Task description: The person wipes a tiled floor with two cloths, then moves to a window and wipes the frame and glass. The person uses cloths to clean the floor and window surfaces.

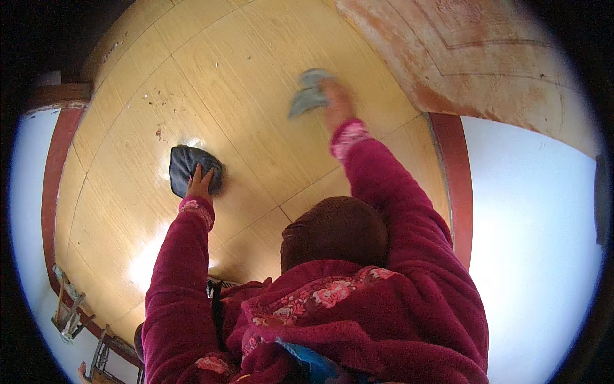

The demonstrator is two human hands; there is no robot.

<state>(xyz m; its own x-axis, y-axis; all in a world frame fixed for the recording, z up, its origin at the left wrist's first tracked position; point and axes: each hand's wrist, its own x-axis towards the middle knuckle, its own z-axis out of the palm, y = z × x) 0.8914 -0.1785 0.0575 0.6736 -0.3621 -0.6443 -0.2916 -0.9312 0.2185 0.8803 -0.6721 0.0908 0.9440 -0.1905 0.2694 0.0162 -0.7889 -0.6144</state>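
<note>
My left hand (202, 181) rests with its fingers spread on a dark, smooth, folded item (184, 168), perhaps a bag or cloth, lying on the yellowish wood-look tiled floor (240, 120). Stretched out farther ahead to the right, my right hand (337, 101) is blurred and closed around a grey-green cloth (309, 93), which is low over or against the floor; whether it touches cannot be told. Both arms are in dark pink sleeves with flowered cuffs.
Small crumbs (158, 103) lie on the floor ahead. A worn, reddish-brown panelled wooden surface (460, 53) stands at the upper right. Red skirting (455, 173) runs below white walls on both sides. Small wooden furniture (72, 307) is at the lower left.
</note>
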